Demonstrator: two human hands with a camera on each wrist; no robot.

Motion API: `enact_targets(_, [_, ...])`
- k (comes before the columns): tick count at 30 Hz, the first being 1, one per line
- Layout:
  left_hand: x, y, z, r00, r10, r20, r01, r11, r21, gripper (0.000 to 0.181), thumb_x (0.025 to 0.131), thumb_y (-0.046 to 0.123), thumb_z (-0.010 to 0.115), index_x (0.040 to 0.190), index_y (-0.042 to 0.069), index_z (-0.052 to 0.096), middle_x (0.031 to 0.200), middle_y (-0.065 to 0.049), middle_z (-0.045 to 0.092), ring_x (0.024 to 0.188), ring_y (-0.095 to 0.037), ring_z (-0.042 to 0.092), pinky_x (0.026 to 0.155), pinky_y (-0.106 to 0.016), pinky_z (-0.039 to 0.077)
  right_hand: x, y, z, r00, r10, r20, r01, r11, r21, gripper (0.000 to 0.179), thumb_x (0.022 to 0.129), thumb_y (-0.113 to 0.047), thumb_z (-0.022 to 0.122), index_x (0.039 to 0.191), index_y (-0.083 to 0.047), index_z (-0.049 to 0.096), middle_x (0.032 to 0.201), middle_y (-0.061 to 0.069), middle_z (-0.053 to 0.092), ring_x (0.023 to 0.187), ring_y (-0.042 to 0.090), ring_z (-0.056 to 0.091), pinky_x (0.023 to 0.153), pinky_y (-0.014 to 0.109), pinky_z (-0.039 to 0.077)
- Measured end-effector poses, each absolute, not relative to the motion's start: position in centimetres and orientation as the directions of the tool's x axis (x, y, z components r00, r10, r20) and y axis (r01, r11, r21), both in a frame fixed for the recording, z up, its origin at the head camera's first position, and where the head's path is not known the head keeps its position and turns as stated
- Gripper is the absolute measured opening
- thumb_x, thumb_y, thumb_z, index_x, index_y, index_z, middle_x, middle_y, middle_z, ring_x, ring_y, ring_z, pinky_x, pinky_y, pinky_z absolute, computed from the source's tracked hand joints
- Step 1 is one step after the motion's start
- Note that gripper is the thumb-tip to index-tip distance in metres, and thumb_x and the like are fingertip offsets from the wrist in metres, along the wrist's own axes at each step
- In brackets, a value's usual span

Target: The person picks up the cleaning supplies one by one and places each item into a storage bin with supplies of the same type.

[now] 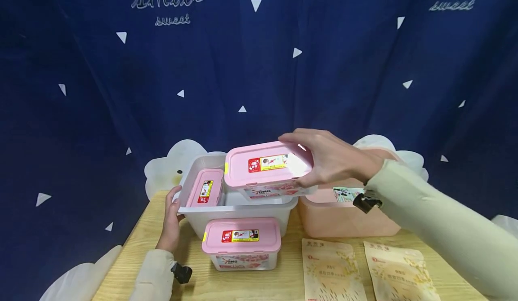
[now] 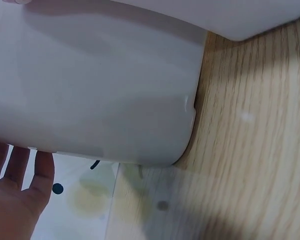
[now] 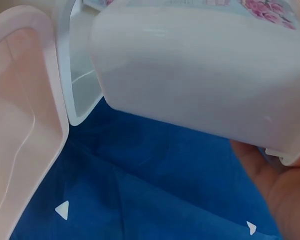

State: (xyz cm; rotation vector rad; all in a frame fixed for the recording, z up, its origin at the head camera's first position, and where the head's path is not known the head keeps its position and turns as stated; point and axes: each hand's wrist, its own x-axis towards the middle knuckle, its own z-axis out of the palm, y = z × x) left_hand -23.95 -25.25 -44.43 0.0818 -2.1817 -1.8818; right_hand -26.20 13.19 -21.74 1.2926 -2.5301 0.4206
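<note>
My right hand (image 1: 323,155) grips the right end of a laundry detergent box with a pink lid (image 1: 238,164), slightly tilted above a white bin (image 1: 238,212). Its plain pale underside and rose-printed side show in the right wrist view. On the left, my left hand (image 1: 171,222) holds the rim of the white bin at its left front corner; the fingers (image 2: 42,172) meet its edge in the left wrist view. Inside that bin, at the left, lies another pink-lidded detergent box (image 1: 213,177). A third such box (image 1: 243,265) stands on the table before the bin.
Right of the white bin stands a peach bin (image 1: 344,220) with a green-printed packet (image 1: 349,194) inside. Two beige printed pouches (image 1: 333,269) lie flat on the wooden table (image 1: 243,287). A dark blue curtain (image 1: 259,67) hangs behind.
</note>
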Motion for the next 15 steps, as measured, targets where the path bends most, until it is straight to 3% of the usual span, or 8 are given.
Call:
enact_targets(5, [-23.9,-25.3,-44.6,-0.968,-0.198,0.154,0.12,0.172,0.978,0.045,0.098,0.035,0.011,0.142,0.029,0.015,0.144,-0.003,0.026,0.119,-0.015,0.034,0.089,-0.034,0.031,-26.7,12.6,-22.2,-0.556,-0.749,0.359,-0.825,0.551,-0.128,0.082,0.058,-0.046,0.076,0.13,-0.019,0.048,0.107,-0.014,0.055,0.089,0.005,0.05,0.072,0.024,0.043])
enact_targets(15, [-23.8,-25.2,-44.4,-0.965,-0.197,0.173,0.138,0.177,0.974,0.045,0.097,0.04,0.012,0.142,0.032,0.016,0.143,-0.001,0.028,0.119,-0.014,0.036,0.089,-0.033,0.032,-27.0,11.6,-22.9,-0.616,-0.726,0.306,-0.781,0.613,-0.12,0.082,0.058,-0.049,0.075,0.131,-0.021,0.047,0.107,-0.012,0.056,0.093,0.007,0.05,0.078,0.027,0.044])
